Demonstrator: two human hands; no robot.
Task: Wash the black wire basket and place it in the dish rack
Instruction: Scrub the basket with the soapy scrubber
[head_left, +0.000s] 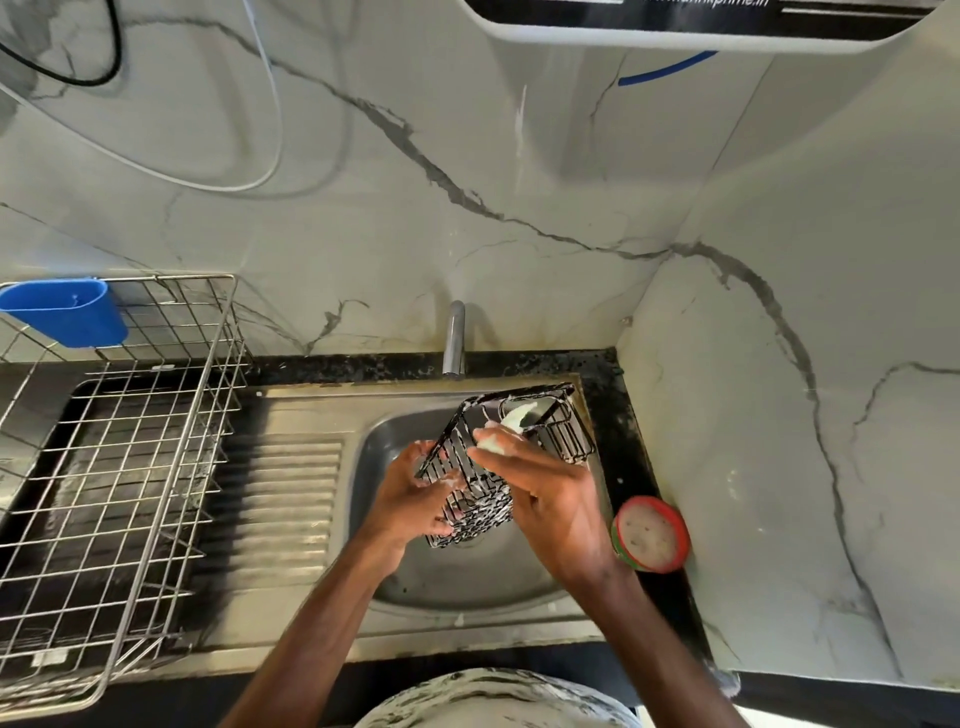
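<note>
Over the sink (467, 582), the black wire basket (569, 434) is held tilted and streaked with foam. The left hand (415, 493) grips its lower left edge. The right hand (556, 504) pinches a pale soapy sponge (496, 439) against its wires. The dish rack (119, 467) stands left of the sink, and a soap tub (652, 532) sits just right of it.

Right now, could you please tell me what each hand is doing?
Left hand: grips the black wire basket.
Right hand: pinches a pale soapy sponge.
</note>
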